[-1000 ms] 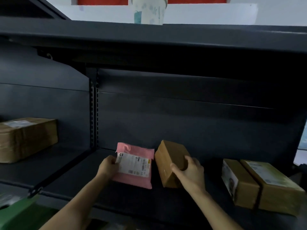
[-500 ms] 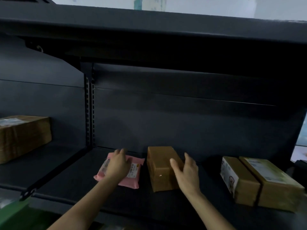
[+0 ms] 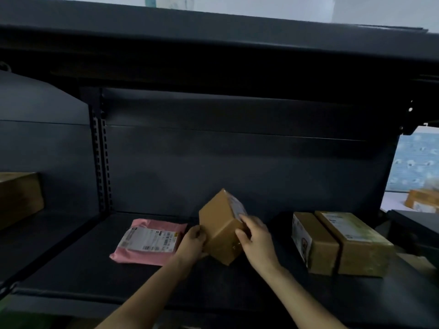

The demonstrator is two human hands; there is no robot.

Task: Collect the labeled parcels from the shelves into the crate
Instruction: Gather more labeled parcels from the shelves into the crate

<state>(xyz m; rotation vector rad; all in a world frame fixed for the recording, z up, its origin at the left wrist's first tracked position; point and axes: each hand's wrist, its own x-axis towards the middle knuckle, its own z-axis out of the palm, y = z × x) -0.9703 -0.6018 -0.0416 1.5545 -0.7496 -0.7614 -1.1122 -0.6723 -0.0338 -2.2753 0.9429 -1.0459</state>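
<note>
A small brown cardboard box (image 3: 219, 224) is tilted up off the dark shelf (image 3: 213, 286), a white label showing on its upper right face. My left hand (image 3: 193, 241) grips its left side and my right hand (image 3: 255, 238) holds its right side. A pink mailer bag (image 3: 149, 241) with a white label lies flat on the shelf, just left of my left hand. Two brown boxes (image 3: 342, 243) stand side by side on the right of the shelf, each labelled. The crate is not in view.
Another brown box (image 3: 20, 198) sits on the neighbouring shelf bay at the far left, beyond a slotted upright (image 3: 101, 162). The upper shelf (image 3: 213, 43) overhangs close above. More parcels (image 3: 422, 200) lie past the shelf's right end.
My left hand has let go of the pink mailer, which lies flat, and moved right onto the brown box. Both hands have tipped the box up on its edge.
</note>
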